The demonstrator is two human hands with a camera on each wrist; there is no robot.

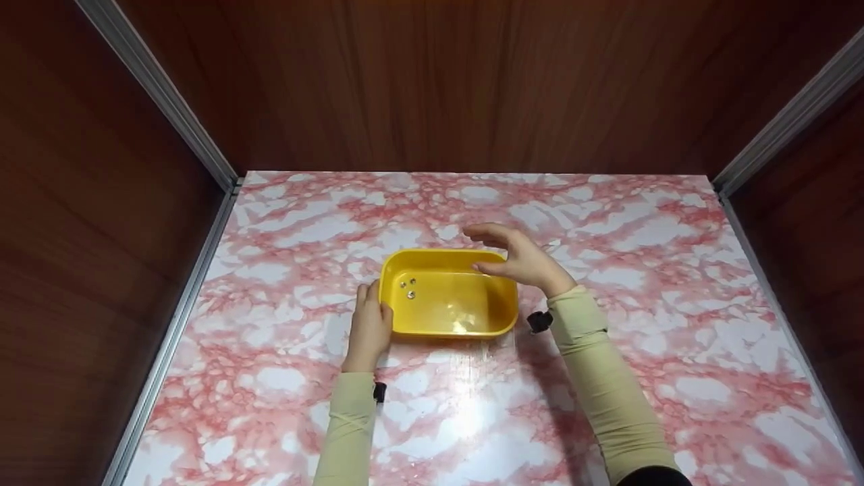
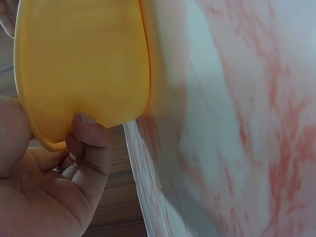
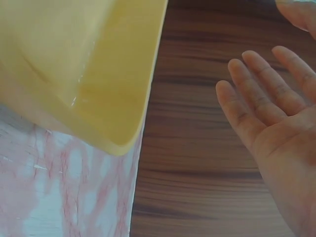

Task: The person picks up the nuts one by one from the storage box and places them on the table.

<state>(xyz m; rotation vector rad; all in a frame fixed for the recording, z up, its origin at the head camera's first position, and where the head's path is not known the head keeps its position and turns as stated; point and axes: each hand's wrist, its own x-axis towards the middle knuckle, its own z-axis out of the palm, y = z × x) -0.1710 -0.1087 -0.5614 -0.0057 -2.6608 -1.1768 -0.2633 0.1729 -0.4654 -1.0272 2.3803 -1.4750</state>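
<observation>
A yellow plastic container (image 1: 449,335) with rounded corners sits on the table in front of me. Inside it, near the left end, lie three small shiny pieces (image 1: 411,295), too small to name. My left hand (image 1: 369,327) grips the container's left end. In the left wrist view, the fingers (image 2: 91,133) of that hand curl against the outside of the yellow wall (image 2: 89,64), with the thumb side at the rim. Over the container's far right corner is my right hand (image 1: 523,260), fingers spread and holding nothing; the right wrist view shows its open palm (image 3: 291,133) beside the container (image 3: 121,98).
The table (image 1: 641,324) has a red and white marbled top. Dark brown wood panels (image 1: 432,88) stand behind it and on both sides, with metal strips (image 1: 165,91) along the corners. A small black device (image 1: 539,322) shows at the right wrist.
</observation>
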